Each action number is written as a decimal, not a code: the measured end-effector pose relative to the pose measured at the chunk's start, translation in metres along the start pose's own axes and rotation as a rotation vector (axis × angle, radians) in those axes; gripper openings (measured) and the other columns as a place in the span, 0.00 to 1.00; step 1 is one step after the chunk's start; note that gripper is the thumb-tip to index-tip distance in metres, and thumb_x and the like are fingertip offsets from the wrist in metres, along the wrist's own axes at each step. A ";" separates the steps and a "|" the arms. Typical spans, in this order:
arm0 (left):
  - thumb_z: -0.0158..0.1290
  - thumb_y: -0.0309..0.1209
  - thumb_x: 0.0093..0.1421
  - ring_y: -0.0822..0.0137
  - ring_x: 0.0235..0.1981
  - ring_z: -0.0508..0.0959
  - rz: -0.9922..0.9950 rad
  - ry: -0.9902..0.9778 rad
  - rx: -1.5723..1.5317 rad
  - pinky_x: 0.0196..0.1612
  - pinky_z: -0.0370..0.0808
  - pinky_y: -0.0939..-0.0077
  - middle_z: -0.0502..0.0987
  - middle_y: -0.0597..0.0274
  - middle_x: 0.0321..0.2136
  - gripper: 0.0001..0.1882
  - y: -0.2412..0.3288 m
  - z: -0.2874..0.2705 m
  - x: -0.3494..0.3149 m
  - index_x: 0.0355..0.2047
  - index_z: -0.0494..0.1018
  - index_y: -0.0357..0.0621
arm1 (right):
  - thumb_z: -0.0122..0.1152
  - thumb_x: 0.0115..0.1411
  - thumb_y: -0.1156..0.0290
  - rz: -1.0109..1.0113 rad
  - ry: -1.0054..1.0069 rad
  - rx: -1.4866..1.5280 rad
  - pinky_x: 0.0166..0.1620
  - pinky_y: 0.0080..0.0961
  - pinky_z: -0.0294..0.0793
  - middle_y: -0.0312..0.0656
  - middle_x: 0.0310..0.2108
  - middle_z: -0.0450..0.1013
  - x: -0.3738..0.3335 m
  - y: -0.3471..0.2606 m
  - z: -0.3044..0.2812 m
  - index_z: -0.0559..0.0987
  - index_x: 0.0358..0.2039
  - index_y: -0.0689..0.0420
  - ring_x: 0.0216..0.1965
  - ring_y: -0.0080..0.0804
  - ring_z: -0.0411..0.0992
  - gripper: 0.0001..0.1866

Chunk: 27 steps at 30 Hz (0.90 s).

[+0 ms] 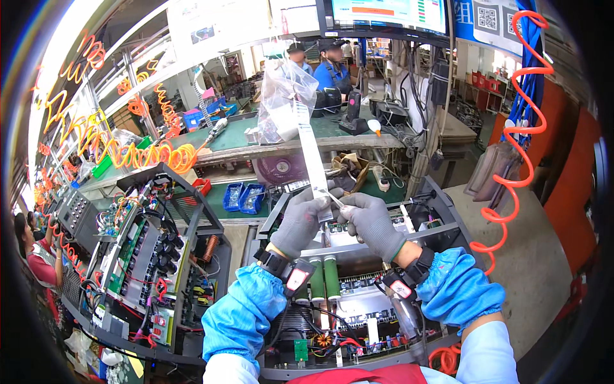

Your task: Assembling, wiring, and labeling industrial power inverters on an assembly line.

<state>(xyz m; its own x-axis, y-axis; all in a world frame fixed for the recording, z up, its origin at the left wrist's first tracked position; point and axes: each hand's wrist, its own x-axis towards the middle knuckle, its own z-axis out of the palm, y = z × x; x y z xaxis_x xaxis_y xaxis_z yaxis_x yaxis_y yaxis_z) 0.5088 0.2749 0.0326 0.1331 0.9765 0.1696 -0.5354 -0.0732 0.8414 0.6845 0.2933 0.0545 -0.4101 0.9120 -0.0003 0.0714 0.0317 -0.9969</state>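
Observation:
My left hand [299, 223], in a grey glove, is closed on the lower part of a long white label strip [311, 153]. My gloved right hand [374, 224] is beside it, fingers pinched on a thin whitish piece [336, 200] next to the strip; whether the two are joined I cannot tell. The strip slants up to a clear plastic bag [275, 105]. Both hands are above an opened electronics chassis [451, 238] with circuit boards, wires and green cylinders [331, 278]. A dark tool with a pink-and-white label [400, 287] is below my right wrist.
Another opened electronics unit [137, 256] stands to the left. Blue bins [251, 198] sit on the green bench beyond. A coiled orange hose [511, 185] hangs at right, more at far left. A monitor [384, 16] is overhead. People are at work across the bench and at far left.

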 end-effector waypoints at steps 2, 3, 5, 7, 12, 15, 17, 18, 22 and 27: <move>0.41 0.19 0.64 0.53 0.54 0.76 0.058 -0.009 0.358 0.57 0.75 0.64 0.72 0.42 0.53 0.23 -0.001 -0.003 -0.004 0.60 0.59 0.27 | 0.54 0.62 0.73 -0.049 -0.027 0.056 0.16 0.16 0.63 0.36 0.25 0.76 0.001 0.004 -0.002 0.79 0.42 0.61 0.17 0.16 0.67 0.10; 0.43 0.20 0.64 0.56 0.50 0.77 0.112 -0.016 0.487 0.53 0.76 0.66 0.74 0.45 0.50 0.21 -0.004 -0.002 -0.004 0.58 0.62 0.29 | 0.55 0.62 0.72 -0.046 -0.013 0.075 0.17 0.18 0.65 0.36 0.25 0.76 0.002 0.007 -0.006 0.80 0.40 0.61 0.18 0.17 0.68 0.10; 0.46 0.23 0.64 0.62 0.43 0.79 0.166 0.006 0.487 0.47 0.79 0.68 0.77 0.51 0.44 0.18 -0.006 0.000 -0.006 0.54 0.68 0.32 | 0.55 0.61 0.73 -0.023 0.051 0.131 0.17 0.19 0.66 0.37 0.25 0.76 0.010 0.016 -0.016 0.79 0.41 0.62 0.18 0.19 0.68 0.10; 0.49 0.27 0.63 0.66 0.37 0.79 0.171 -0.056 0.634 0.39 0.81 0.69 0.76 0.55 0.41 0.19 -0.005 0.004 -0.009 0.54 0.68 0.35 | 0.55 0.59 0.74 0.027 0.150 0.266 0.17 0.22 0.67 0.39 0.24 0.76 0.025 0.031 -0.036 0.78 0.40 0.62 0.18 0.23 0.70 0.10; 0.53 0.30 0.60 0.68 0.42 0.78 -0.256 0.182 0.701 0.43 0.76 0.73 0.77 0.55 0.44 0.26 0.009 0.017 -0.025 0.57 0.64 0.35 | 0.55 0.59 0.71 0.175 0.496 0.434 0.19 0.26 0.66 0.44 0.25 0.75 0.084 0.101 -0.125 0.77 0.34 0.62 0.17 0.29 0.68 0.07; 0.53 0.27 0.58 0.73 0.34 0.72 -0.113 0.110 0.630 0.38 0.73 0.79 0.71 0.61 0.40 0.26 0.015 0.018 -0.035 0.57 0.63 0.38 | 0.54 0.62 0.70 0.020 0.471 -0.094 0.18 0.23 0.66 0.41 0.25 0.74 0.120 0.161 -0.198 0.76 0.33 0.57 0.18 0.27 0.68 0.05; 0.53 0.27 0.59 0.70 0.39 0.73 -0.054 0.191 0.788 0.42 0.73 0.77 0.70 0.58 0.44 0.29 0.017 0.016 -0.042 0.60 0.60 0.36 | 0.52 0.64 0.70 0.132 0.500 -0.206 0.19 0.22 0.65 0.39 0.26 0.74 0.143 0.204 -0.228 0.75 0.33 0.56 0.19 0.26 0.68 0.06; 0.53 0.27 0.59 0.67 0.44 0.73 -0.023 0.290 0.998 0.47 0.74 0.75 0.70 0.54 0.47 0.32 0.017 0.015 -0.045 0.63 0.57 0.34 | 0.51 0.65 0.70 0.145 0.500 -0.137 0.19 0.22 0.65 0.39 0.26 0.74 0.151 0.221 -0.240 0.75 0.33 0.56 0.19 0.26 0.68 0.06; 0.54 0.26 0.58 0.63 0.51 0.72 -0.076 0.247 0.774 0.54 0.71 0.72 0.69 0.50 0.52 0.35 0.020 0.012 -0.062 0.65 0.54 0.29 | 0.51 0.66 0.69 -0.191 0.506 -0.213 0.20 0.21 0.66 0.38 0.25 0.74 0.166 0.245 -0.256 0.75 0.32 0.55 0.20 0.26 0.69 0.06; 0.53 0.26 0.59 0.64 0.51 0.74 -0.121 0.210 0.773 0.55 0.70 0.72 0.74 0.50 0.50 0.27 0.025 0.017 -0.081 0.58 0.63 0.27 | 0.49 0.67 0.68 0.126 0.575 0.426 0.21 0.23 0.67 0.38 0.27 0.76 0.145 0.205 -0.233 0.75 0.32 0.53 0.21 0.27 0.70 0.08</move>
<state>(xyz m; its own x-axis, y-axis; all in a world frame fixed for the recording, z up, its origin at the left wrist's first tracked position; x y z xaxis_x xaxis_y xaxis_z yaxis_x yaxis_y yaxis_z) 0.4992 0.1903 0.0484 -0.0473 0.9987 0.0195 0.2108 -0.0091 0.9775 0.8517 0.5277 -0.1318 0.1292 0.9726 -0.1932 -0.3220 -0.1431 -0.9359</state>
